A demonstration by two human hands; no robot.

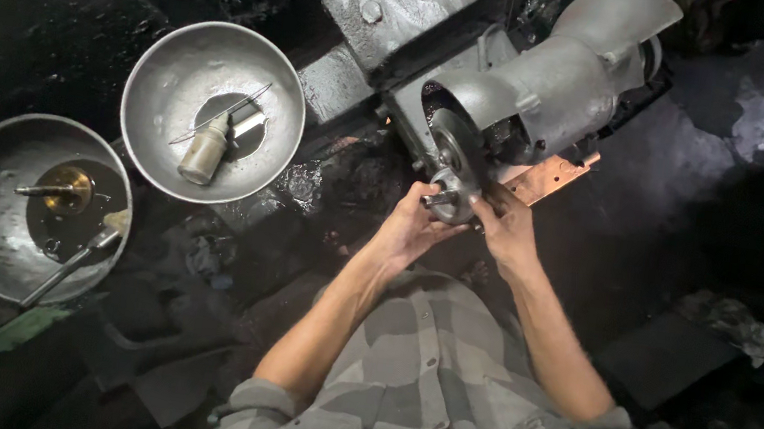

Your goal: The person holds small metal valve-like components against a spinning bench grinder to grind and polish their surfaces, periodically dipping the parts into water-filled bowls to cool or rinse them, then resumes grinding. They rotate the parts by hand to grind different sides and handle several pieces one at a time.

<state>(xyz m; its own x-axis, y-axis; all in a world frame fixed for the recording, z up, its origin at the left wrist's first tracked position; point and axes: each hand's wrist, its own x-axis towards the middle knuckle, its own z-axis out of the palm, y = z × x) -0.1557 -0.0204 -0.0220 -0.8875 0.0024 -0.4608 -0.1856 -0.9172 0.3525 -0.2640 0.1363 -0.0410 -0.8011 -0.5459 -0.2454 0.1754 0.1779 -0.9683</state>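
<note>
Both hands work at the round metal disc [453, 160] on the front of the grey machine [557, 80]. Left hand [411, 231], fingers closed on the small spindle piece [438, 197] just below the disc; right hand [505, 229], fingers pressed to the disc's rim. Judged best: steady the disc, turn evenly, keep knuckles off the copper plate [549, 176] beside the disc.
</note>
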